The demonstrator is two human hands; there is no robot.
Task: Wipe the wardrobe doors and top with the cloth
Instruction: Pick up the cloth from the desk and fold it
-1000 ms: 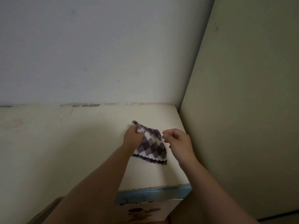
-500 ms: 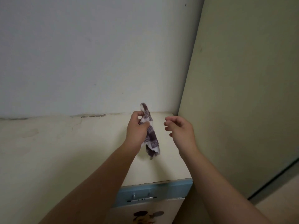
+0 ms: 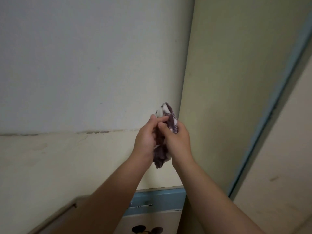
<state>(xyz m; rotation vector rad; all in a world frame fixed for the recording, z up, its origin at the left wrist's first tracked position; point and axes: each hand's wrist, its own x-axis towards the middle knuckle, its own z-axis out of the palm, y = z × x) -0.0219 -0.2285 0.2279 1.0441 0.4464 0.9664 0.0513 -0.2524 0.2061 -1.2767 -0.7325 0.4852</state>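
A purple-and-white checked cloth (image 3: 168, 115) is bunched up between both my hands, lifted above the cream wardrobe top (image 3: 67, 157). My left hand (image 3: 145, 139) grips its left side with curled fingers. My right hand (image 3: 177, 142) grips the other side, thumb pressed into the fabric. A dark tail of the cloth (image 3: 159, 159) hangs below my wrists. One corner sticks up above my fingers. The wardrobe's blue front edge (image 3: 158, 198) and a door with a cartoon print (image 3: 146, 228) show at the bottom.
A pale grey wall (image 3: 84, 65) rises behind the wardrobe top. A taller cream cabinet side (image 3: 228, 98) stands close on the right, with a blue-edged panel (image 3: 276, 105) beyond it. A brown board edge (image 3: 55, 215) shows at the lower left.
The left hand lifted the cloth off the wardrobe top. The right hand closed in and took hold of it, so both hands now bunch it in the air.
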